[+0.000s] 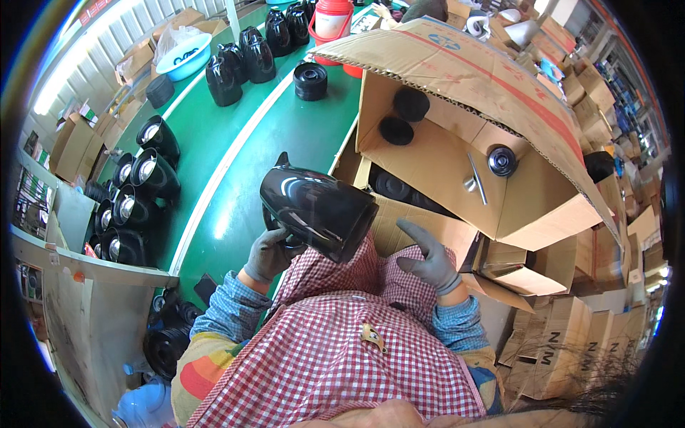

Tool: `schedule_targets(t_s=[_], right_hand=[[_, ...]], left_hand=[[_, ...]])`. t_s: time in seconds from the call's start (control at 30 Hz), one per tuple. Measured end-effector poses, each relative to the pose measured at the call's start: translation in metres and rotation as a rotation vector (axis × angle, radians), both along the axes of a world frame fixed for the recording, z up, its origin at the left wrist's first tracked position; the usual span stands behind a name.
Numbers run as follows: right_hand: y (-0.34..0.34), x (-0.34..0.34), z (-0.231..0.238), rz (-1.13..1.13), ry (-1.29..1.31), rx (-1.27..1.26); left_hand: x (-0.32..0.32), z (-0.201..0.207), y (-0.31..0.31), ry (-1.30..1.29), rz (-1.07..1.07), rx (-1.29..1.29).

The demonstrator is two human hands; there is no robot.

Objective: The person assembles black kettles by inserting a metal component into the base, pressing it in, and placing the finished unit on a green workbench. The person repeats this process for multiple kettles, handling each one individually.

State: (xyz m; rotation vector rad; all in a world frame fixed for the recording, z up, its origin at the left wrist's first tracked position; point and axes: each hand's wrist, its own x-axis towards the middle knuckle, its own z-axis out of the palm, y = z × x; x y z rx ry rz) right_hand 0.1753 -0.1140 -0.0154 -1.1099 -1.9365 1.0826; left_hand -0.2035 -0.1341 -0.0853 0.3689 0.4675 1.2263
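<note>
Glossy black, the thermal-jug body (317, 207) hangs tilted above the lap, ahead of and between the two hands, its spout pointing away and its wide end towards the right hand (430, 258). Such a smooth shell would be best steadied with a second palm under that wide end, lest it twist on its handle. The left hand (267, 255) grips the handle, though its fingertips are partly hidden; the right, fingers and thumb spread, holds nothing, just beyond the jug.

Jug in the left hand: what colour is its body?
Glossy black; the jug shows best in the head view.
</note>
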Motion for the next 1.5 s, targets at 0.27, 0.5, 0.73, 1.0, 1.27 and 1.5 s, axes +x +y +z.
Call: schedule_targets(t_s=[0.27,0.5,0.73,1.0,1.27,1.5], right_hand=[[-0.004,0.009,-0.013,-0.022,-0.018,-0.081],[-0.01,0.011,-0.03,-0.039,0.008,-0.153],[-0.007,0.013,-0.036,-0.025,-0.02,-0.028],[-0.013,0.015,-0.035,-0.031,-0.021,-0.032],[-0.018,0.023,-0.045,-0.137,0.077,0.08],[-0.007,0.017,-0.018,-0.248,0.497,-0.026]], left_hand=[[-0.002,-0.003,0.011,-0.048,0.003,0.058],[0.0,0.002,0.014,-0.031,0.007,0.034],[0.011,-0.001,0.014,-0.009,-0.052,-0.071],[0.041,-0.012,0.014,-0.13,-0.167,-0.232],[0.066,-0.021,0.012,-0.262,-0.225,-0.212],[0.104,-0.001,-0.001,-0.255,-0.317,-0.372]])
